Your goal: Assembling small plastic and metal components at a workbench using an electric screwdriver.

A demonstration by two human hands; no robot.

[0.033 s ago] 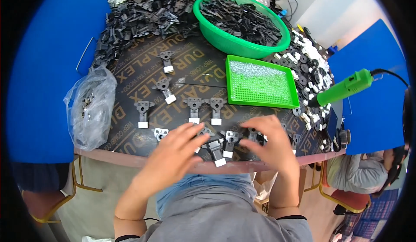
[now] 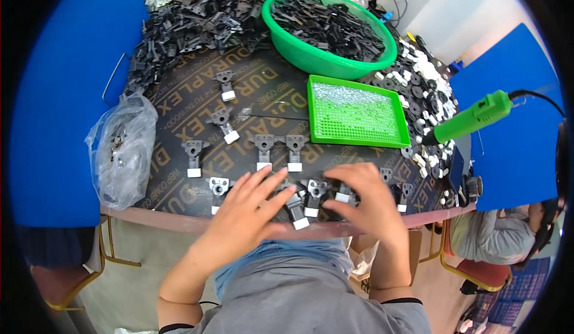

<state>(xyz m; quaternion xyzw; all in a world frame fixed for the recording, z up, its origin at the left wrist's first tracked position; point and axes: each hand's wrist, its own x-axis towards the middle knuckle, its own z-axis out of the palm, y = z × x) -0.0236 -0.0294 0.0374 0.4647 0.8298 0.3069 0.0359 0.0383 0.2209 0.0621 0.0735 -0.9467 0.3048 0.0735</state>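
Hands working low centre of frame at the counter front edge. Left hand is lying flat, fingers spread, pressing on a black bracket piece with a white end. Right hand is lying loosely curled over the neighbouring brackets, grip unclear. More brackets are sitting in rows above. Green tray and green basket are sitting upper right, clear plastic bag at left, green power tool at right.

Black brackets with white ends, green basket and tray, seemingly dark-brown lettered board.
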